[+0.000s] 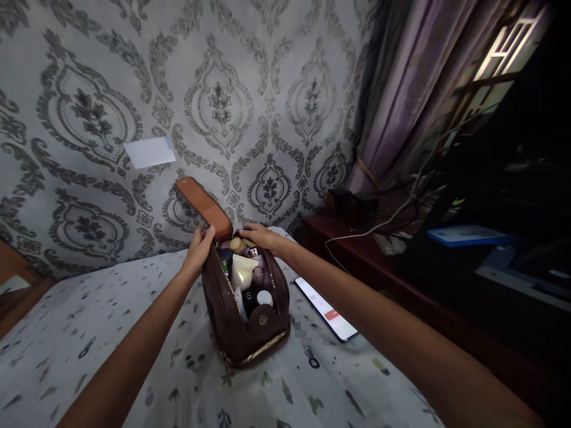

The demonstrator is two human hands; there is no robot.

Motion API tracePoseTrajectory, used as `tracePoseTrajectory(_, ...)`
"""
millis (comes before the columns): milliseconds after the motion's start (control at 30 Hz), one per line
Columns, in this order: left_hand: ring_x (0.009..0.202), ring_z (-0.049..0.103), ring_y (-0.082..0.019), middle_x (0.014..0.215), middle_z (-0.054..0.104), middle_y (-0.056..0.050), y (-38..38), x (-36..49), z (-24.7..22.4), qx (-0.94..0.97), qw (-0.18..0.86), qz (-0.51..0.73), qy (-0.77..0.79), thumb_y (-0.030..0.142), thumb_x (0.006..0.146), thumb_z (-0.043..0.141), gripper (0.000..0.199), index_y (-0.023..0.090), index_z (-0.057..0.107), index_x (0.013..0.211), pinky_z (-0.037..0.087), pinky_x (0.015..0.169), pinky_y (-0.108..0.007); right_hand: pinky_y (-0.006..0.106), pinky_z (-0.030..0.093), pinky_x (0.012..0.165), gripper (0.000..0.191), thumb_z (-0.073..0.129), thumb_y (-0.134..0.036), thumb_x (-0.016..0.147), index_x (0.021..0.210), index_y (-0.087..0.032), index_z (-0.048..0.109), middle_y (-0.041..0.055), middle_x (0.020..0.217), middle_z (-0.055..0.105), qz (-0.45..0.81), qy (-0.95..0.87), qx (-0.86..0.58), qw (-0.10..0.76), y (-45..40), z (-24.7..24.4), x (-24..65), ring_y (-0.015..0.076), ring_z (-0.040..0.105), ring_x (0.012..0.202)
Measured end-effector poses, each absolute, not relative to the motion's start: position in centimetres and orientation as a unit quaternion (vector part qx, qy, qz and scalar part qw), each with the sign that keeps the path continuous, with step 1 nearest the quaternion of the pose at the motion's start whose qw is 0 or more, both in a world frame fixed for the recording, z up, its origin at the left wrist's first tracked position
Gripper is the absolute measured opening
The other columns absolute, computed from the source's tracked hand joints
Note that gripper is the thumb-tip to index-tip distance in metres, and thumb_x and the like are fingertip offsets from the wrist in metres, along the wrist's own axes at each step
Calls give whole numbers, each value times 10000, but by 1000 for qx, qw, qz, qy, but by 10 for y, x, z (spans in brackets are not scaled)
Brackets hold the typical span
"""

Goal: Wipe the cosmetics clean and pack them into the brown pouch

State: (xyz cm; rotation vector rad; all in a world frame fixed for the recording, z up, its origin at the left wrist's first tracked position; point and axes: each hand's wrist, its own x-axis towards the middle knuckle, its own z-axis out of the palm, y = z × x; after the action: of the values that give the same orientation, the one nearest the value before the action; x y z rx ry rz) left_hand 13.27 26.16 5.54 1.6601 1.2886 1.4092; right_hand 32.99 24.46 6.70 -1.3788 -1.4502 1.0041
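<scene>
A dark brown toiletry bag (218, 315) stands unzipped on the bed, its gold zipper edges spread apart. Inside are several cosmetics, among them a cream-coloured tube (243, 271), a white round cap (264, 298) and a yellowish round lid (237, 245). My left hand (200, 246) grips the far left edge of the bag, by the base of its raised tan strap (205, 208). At the far right edge, my right hand (260, 236) has its fingers curled over the rim. The fingertips of both hands are partly hidden.
A phone (328, 310) with a lit screen lies right of the bag on the patterned bedsheet (147, 356). Behind is a wallpapered wall with a white card (150, 152). On the right, a white cable (383, 224) hangs past a dark red furniture edge (330, 238).
</scene>
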Motion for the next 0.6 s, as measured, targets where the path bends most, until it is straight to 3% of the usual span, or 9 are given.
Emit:
tracePoseTrajectory(133,1132,602,-265,1158,690,-97,264,136,46,647,323,513,462,502,875,505,390,184,646,1051,413,1040,-406,304,537,895,394,599,-207,873,1259,-136,629,109,1213,662,435,-566,-558,423,255,65,324,231,661,1029)
tracePoseTrajectory(333,1134,621,-243,1216,682,-108,269,139,43,659,342,496,451,493,893,489,465,159,610,1192,437,1027,-378,290,538,876,392,636,-180,835,1226,-159,653,89,1167,680,439,-571,-554,417,260,59,317,221,669,983)
tracePoseTrajectory(500,1167,610,-231,1258,671,-94,268,137,42,672,328,486,452,423,890,493,406,174,618,1185,420,1053,-369,269,532,861,339,590,-164,859,1188,-176,669,78,1186,668,422,-593,-550,410,263,58,318,208,651,1011)
tracePoseTrajectory(600,1141,624,-240,1216,697,-87,271,136,41,691,307,473,451,379,860,518,366,182,652,1138,440,1031,-381,275,527,843,285,576,-170,874,1137,-177,688,62,1095,691,408,-608,-553,397,266,57,316,204,647,971)
